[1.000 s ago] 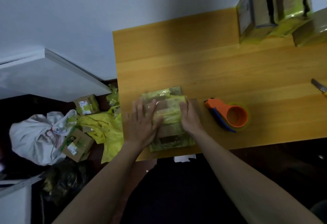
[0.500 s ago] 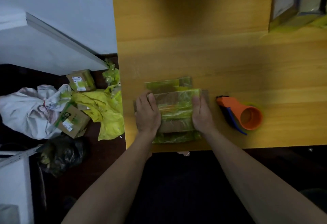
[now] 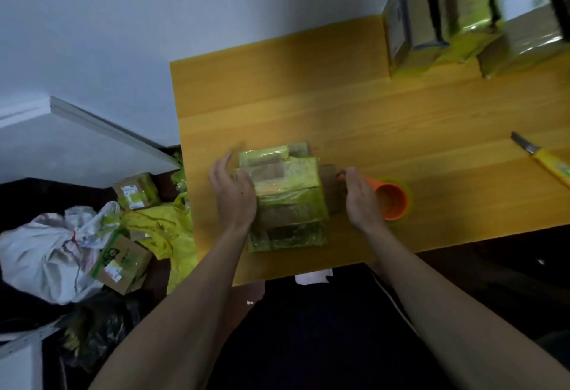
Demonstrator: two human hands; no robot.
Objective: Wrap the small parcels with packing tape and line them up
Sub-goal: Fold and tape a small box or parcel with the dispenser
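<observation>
While left hand touches parcels, right hand just beside

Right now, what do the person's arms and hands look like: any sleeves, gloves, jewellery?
Both forearms are bare right to the frame's bottom edge, with no sleeve showing. The left hand and right hand wear no gloves; no watch, ring or wristband is visible. Dim light and blur could hide small details.

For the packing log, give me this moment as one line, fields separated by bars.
left hand: rests on taped parcel stack | right hand: open, off the stack, beside orange tape dispenser | wrapped parcels: far table edge
</observation>
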